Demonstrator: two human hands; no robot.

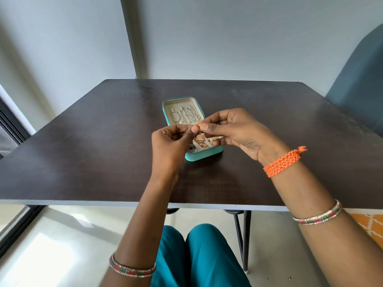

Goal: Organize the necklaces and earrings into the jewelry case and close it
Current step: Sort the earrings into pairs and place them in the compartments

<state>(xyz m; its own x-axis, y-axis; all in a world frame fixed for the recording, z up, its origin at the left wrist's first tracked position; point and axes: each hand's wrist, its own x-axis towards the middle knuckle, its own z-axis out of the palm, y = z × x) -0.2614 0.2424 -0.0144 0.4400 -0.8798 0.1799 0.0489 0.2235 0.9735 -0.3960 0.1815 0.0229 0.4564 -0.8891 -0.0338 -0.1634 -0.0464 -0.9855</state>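
Note:
A small teal jewelry case lies open on the dark table. Its cream lid half holds several silver chain necklaces hung in a row. The near half has compartments with small pieces; my hands hide most of it. Both hands hover just above the case. My left hand and my right hand pinch a gold dome-shaped earring between their fingertips; it dangles over the compartments. A thin gold piece sticks out under my right fingers.
A blue-grey chair stands at the table's far right corner. Grey walls rise behind the table. The table's near edge runs above my teal-clad knees. An orange patterned rug shows at the lower right.

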